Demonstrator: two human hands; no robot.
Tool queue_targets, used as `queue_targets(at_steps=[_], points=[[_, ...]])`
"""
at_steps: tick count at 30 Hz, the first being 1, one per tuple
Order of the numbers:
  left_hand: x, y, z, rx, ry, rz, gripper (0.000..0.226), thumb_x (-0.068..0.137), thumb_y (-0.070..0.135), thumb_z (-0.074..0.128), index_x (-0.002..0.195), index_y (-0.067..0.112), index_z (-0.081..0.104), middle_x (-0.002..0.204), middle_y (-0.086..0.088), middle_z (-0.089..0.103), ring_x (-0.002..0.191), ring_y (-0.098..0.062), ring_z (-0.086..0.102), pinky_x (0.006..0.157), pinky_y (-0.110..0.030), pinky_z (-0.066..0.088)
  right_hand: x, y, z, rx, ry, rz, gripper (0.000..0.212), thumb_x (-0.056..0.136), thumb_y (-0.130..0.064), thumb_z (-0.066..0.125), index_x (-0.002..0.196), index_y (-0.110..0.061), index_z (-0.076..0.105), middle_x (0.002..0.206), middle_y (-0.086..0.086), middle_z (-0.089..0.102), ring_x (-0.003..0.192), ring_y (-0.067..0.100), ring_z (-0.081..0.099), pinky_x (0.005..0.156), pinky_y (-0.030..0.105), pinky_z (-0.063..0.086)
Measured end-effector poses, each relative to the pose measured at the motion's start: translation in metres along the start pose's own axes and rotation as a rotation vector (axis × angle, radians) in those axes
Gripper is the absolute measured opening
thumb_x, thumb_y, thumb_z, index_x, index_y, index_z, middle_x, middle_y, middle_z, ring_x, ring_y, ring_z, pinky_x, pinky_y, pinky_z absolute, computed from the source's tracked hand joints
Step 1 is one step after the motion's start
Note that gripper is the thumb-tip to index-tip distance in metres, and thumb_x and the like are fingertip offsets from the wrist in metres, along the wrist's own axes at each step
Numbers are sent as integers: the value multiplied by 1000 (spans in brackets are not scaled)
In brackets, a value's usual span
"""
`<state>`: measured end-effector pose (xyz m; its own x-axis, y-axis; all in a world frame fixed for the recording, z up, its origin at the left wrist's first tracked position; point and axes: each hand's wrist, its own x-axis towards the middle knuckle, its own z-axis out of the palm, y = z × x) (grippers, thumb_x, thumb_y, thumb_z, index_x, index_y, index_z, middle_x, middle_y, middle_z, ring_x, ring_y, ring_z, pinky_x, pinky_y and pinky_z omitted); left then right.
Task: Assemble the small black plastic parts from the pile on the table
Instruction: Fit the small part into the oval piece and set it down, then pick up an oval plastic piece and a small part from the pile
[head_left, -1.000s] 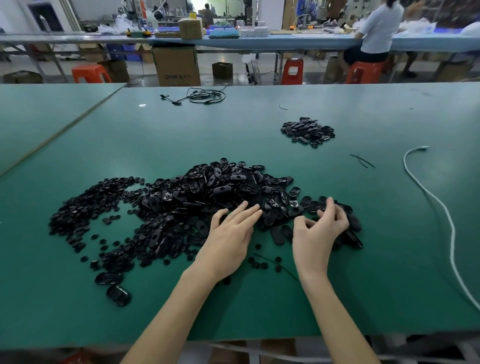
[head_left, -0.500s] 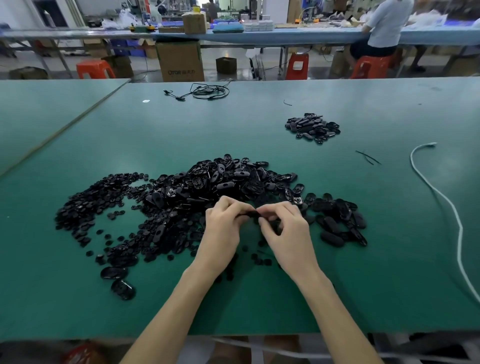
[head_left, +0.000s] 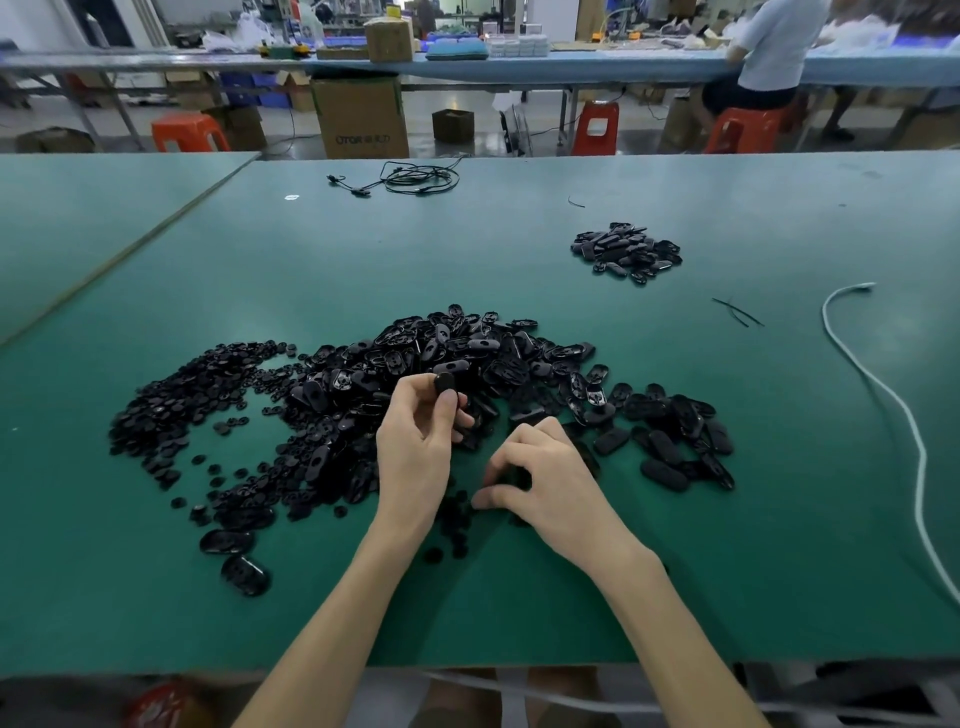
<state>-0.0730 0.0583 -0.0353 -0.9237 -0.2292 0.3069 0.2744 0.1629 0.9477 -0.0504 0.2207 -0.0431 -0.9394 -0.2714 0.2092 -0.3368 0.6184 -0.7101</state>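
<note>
At a green work table (head_left: 727, 571), the left hand (head_left: 415, 447) lifts a black oval part (head_left: 444, 383) over the near edge of the main pile (head_left: 483, 353), the part pinched upright between thumb and curled fingertips (head_left: 448, 402). Half a second earlier both hands met over one piece at the pile's edge. They have since parted, and the right hand (head_left: 556, 483) has dropped nearer, down to the scattered round pieces (head_left: 449, 519). Its fingers are curled narrow, with thumb and forefinger tips at the table. Whether they hold a piece cannot be told. A smaller heap (head_left: 626, 253) lies far right, and a white cable (head_left: 883, 395) runs along the right side.
</note>
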Motion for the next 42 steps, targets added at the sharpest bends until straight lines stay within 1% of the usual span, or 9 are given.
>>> queue_targets(at_steps=[5,7,9,12,15,20,29,36,42], points=[[0,-1,0,133,-117,79,29,104,9,61,127,23,71,96,-1,67,77,-14,65,72,-23,53,-1,-3,-3,34,115,29,21,84,-24,85,80,-22,64,81,-17,59,94,6,46,82,16,38],[0,0,0,216,-181,125,32,102,7,64,127,23,73,100,1,65,80,-13,62,72,-21,50,-1,-2,-5,172,208,82,17,86,-17,83,83,-24,68,84,-15,64,87,6,53,79,15,41],[-1,1,1,237,-217,112,31,99,8,68,127,21,74,102,5,71,88,-11,65,78,-21,52,-1,-1,-9,326,307,120,14,90,-14,80,92,-26,73,89,-9,69,83,8,61,78,16,46],[-2,0,0,188,-258,65,27,98,6,69,120,19,76,95,8,77,87,-6,72,81,-21,56,-1,-1,-13,411,389,115,16,96,-13,74,105,-26,79,95,-5,72,88,10,66,80,22,52],[-3,0,1,159,-288,60,25,99,2,67,116,16,77,91,6,79,83,-9,76,78,-22,59,-1,-1,-13,387,401,110,16,99,-13,70,105,-24,80,101,-6,73,92,11,67,81,28,54],[-4,1,1,95,-303,32,23,99,-1,66,117,9,76,90,0,80,84,-12,78,82,-20,60,-2,0,-13,454,407,129,12,97,-13,73,102,-22,79,91,-10,76,88,12,71,82,29,57],[-4,2,0,38,-327,39,20,98,0,68,115,7,76,90,-1,81,84,-15,78,84,-25,61,-2,-2,-11,523,397,138,13,93,-10,77,98,-22,77,89,-6,80,86,13,76,84,31,61],[-3,1,-1,19,-334,25,19,96,5,72,114,8,77,85,1,80,80,-15,78,76,-21,60,-1,0,-12,504,404,169,12,93,-13,78,96,-25,79,90,-9,78,86,12,74,83,36,61],[-3,2,0,-11,-333,15,19,94,5,74,113,7,77,88,-1,81,81,-16,79,75,-22,60,-1,0,-12,474,434,163,15,91,-11,79,94,-25,77,89,-10,77,87,12,74,84,31,60]])
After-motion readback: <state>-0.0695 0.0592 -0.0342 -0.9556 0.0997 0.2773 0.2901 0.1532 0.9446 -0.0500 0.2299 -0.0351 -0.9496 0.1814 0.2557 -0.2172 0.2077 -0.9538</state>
